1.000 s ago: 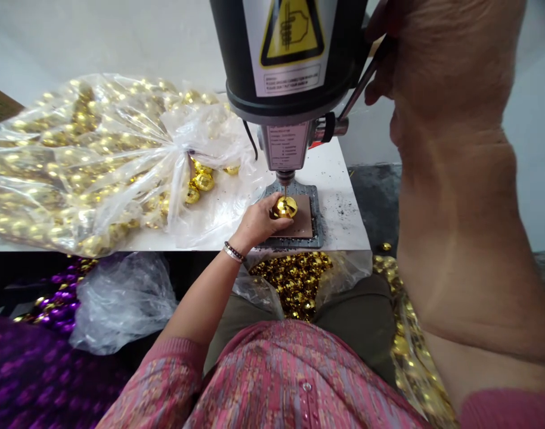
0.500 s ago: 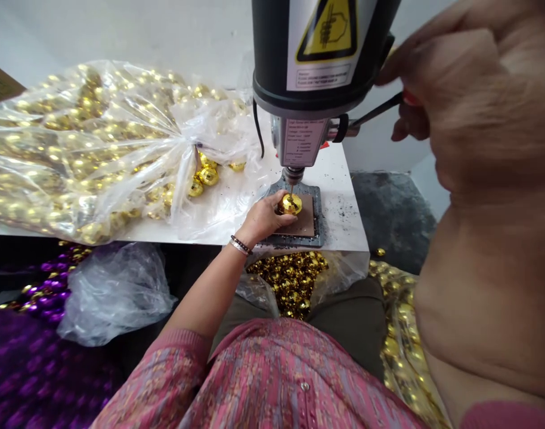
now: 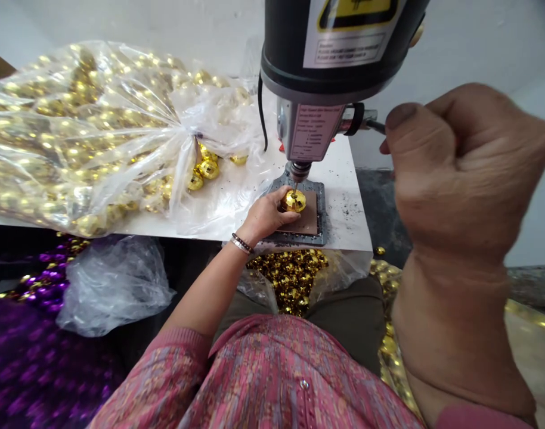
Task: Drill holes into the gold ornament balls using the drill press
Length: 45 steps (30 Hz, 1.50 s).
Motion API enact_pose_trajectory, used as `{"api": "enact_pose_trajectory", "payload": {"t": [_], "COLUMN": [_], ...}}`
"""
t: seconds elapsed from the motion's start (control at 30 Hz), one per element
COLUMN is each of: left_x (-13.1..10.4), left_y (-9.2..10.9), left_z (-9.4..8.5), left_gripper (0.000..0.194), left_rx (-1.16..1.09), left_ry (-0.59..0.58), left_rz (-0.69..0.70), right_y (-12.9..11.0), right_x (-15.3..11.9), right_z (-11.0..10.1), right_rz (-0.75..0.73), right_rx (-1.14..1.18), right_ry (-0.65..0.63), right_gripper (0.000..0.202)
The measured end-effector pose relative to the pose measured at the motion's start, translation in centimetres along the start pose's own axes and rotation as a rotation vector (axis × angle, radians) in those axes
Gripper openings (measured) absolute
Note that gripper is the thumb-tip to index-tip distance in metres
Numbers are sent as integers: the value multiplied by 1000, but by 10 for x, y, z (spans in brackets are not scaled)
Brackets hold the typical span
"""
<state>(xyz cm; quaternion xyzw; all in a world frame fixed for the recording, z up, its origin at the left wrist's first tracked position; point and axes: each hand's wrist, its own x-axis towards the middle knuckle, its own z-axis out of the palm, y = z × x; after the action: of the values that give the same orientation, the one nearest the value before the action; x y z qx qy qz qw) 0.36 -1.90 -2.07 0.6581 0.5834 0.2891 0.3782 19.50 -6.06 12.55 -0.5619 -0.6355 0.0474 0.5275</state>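
Between its thumb and fingers, my left hand (image 3: 266, 215) grips a faceted gold ball (image 3: 294, 201). The ball rests on a brown square pad (image 3: 307, 223) over the dark metal base (image 3: 321, 238) of a drill press (image 3: 308, 128). The thin bit (image 3: 295, 186) meets the top of the ball; whether it is inside cannot be made out. My right hand (image 3: 451, 161) is closed around the lever (image 3: 376, 126) on the right side of the press, hiding the lever's end.
A large clear bag (image 3: 98, 143) of gold balls covers the left of the white table (image 3: 344, 173). More gold pieces (image 3: 294, 280) lie in an open bag at my lap. Crumpled plastic (image 3: 115, 286) and purple balls (image 3: 49, 280) are at the lower left.
My right hand has swung lower, its wrist and knuckles turned, with the lever still in it. My left hand and the ball stay on the pad. The view has shifted slightly.
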Motion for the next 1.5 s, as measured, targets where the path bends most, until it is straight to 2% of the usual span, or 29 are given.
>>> {"api": "enact_pose_trajectory", "payload": {"t": [0.1, 0.37, 0.63, 0.87, 0.97, 1.1, 1.13, 1.23, 1.33, 1.43, 1.5], "left_x": [-1, 0, 0, -3, -3, -3, -4, -6, -14, -28, -35], "left_y": [-1, -6, -6, -3, -3, -3, -2, -1, -2, -7, -11], "left_z": [1, 4, 4, 5, 6, 7, 7, 6, 0, -6, -11], "left_gripper": [66, 61, 62, 62, 63, 63, 62, 58, 59, 66, 73], "left_rx": [18, 10, 46, 95, 88, 51, 45, 33, -9, -50, -61], "left_ry": [5, -1, 14, -4, 3, 10, 14, 17, 3, -88, -174], "left_rz": [18, 65, 60, 51, 51, 29, 30, 33, 62, 168, 223], "right_y": [8, 33, 48, 71, 74, 51, 41, 15, 2, 2, 5], "right_x": [-9, -27, -34, -50, -52, -24, -12, 30, 58, 62, 56], "right_z": [8, 23, 41, 61, 59, 31, 23, 9, 9, 12, 12], "right_rz": [-59, -231, -317, -336, -332, -341, -303, -58, 16, 64, 23], "right_rx": [50, -4, 44, 18, 45, 31, 19, 89, 151, 158, 159], "right_ry": [48, 199, 354, 354, 321, 199, 187, 63, 26, 45, 42], "right_gripper": [35, 38, 36, 34, 35, 38, 33, 27, 26, 28, 32]}}
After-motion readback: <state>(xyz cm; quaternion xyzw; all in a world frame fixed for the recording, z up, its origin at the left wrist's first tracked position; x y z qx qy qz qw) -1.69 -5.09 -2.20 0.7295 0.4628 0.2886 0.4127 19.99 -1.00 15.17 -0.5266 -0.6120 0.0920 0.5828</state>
